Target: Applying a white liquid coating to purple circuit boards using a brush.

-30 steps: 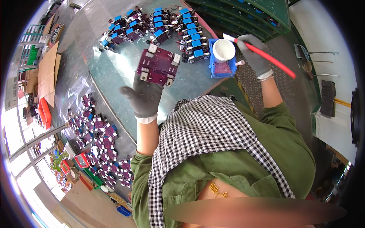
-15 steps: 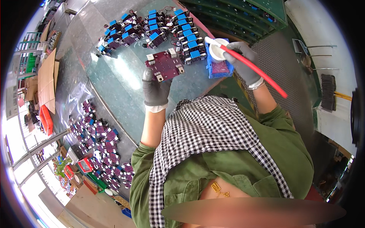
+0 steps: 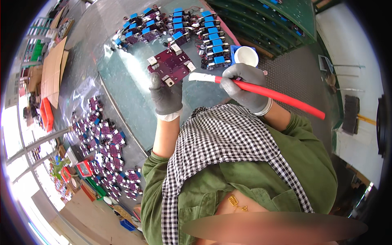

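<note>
Here, the left hand (image 3: 166, 98) is clamped on a purple board (image 3: 173, 63), thumb at its near edge, fingers mostly hidden beneath, holding it tilted above the counter (image 3: 136, 118). The right hand (image 3: 247, 83) is closed around the red handle of a brush (image 3: 281, 96), whose white tip points left, just beside the board; whether they touch, I cannot tell. Beyond stand a white cup (image 3: 246, 56) and rows of blue-topped units (image 3: 214, 36); more boards (image 3: 112, 151) lie heaped at the left
</note>
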Demonstrator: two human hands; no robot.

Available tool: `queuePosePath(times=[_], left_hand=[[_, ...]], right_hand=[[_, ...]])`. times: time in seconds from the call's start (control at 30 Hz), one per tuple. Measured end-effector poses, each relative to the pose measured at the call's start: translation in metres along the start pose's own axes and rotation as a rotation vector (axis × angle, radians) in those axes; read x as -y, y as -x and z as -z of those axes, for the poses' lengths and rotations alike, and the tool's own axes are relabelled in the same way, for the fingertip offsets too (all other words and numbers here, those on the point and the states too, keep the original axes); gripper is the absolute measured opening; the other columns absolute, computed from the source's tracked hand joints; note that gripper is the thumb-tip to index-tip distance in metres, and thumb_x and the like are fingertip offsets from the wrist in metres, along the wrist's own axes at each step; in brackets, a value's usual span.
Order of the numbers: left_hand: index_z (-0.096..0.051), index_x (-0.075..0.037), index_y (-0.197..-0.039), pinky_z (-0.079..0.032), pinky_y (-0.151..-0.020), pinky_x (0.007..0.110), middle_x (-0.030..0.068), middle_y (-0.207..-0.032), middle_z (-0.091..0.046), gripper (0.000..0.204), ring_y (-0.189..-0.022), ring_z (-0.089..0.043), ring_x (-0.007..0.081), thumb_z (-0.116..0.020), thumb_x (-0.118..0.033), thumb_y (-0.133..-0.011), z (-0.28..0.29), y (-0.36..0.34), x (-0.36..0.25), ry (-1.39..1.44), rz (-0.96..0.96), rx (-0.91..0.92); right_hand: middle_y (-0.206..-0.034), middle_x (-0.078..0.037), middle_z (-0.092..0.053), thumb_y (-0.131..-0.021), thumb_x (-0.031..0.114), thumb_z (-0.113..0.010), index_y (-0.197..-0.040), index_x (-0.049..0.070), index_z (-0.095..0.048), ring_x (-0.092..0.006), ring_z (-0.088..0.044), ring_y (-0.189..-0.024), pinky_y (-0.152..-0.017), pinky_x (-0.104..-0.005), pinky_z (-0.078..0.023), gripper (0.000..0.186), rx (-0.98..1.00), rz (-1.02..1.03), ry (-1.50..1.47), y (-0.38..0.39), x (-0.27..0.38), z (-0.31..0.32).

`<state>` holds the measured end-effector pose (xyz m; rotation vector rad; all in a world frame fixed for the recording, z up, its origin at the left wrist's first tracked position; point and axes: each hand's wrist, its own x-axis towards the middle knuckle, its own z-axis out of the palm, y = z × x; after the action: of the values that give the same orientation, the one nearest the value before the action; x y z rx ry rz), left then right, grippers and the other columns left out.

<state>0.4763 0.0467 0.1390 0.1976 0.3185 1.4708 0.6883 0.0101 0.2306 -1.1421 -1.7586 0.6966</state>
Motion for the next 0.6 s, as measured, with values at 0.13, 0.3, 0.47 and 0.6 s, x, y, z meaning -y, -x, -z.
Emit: queuePosePath(times=[0.13, 0.3, 0.47, 0.6], left_hand=[[-0.050, -0.003, -0.134, -0.044, -0.108, 0.051, 0.0165, -0.134, -0.057, 0.054, -0.123, -0.056, 0.0332, -0.066, -0.030, -0.090, -0.002, 0.011, -0.007, -0.045, -0.054, -0.005], [-0.046, -0.008, -0.135, -0.051, -0.100, 0.046, 0.0125, -0.128, -0.058, 0.058, -0.116, -0.060, 0.0287, -0.070, -0.032, -0.088, 0.001, 0.030, -0.026, -0.111, -0.167, -0.090], [-0.054, -0.003, -0.123, -0.054, -0.093, 0.043, 0.0124, -0.119, -0.063, 0.040, -0.107, -0.064, 0.0259, -0.057, -0.032, -0.094, 0.055, 0.033, -0.051, -0.106, -0.279, -0.240], [-0.057, -0.002, -0.121, -0.053, -0.093, 0.055, 0.0162, -0.121, -0.063, 0.031, -0.110, -0.062, 0.0342, -0.045, -0.020, -0.099, 0.147, 0.017, -0.090, 0.237, -0.319, -0.692]], right_hand=[[-0.072, -0.006, -0.065, -0.079, 0.009, -0.075, -0.080, 0.006, -0.062, -0.0186, -0.063, -0.060, -0.056, -0.0294, -0.049, 0.013, -0.027, -0.030, -0.210, -0.014, 0.009, -0.027], [-0.072, -0.007, -0.064, -0.077, 0.009, -0.075, -0.081, 0.008, -0.063, -0.0233, -0.064, -0.059, -0.053, -0.0324, -0.048, 0.013, 0.188, 0.170, -0.100, -0.023, 0.015, -0.050], [-0.068, -0.006, -0.063, -0.076, 0.006, -0.075, -0.077, 0.009, -0.062, -0.0219, -0.063, -0.058, -0.053, -0.0321, -0.048, 0.013, 0.285, 0.092, -0.140, -0.023, 0.021, -0.081], [-0.066, -0.008, -0.062, -0.076, 0.006, -0.073, -0.078, 0.008, -0.062, -0.0220, -0.061, -0.055, -0.052, -0.0315, -0.047, 0.011, 0.349, 0.090, -0.075, -0.033, 0.032, -0.106]])
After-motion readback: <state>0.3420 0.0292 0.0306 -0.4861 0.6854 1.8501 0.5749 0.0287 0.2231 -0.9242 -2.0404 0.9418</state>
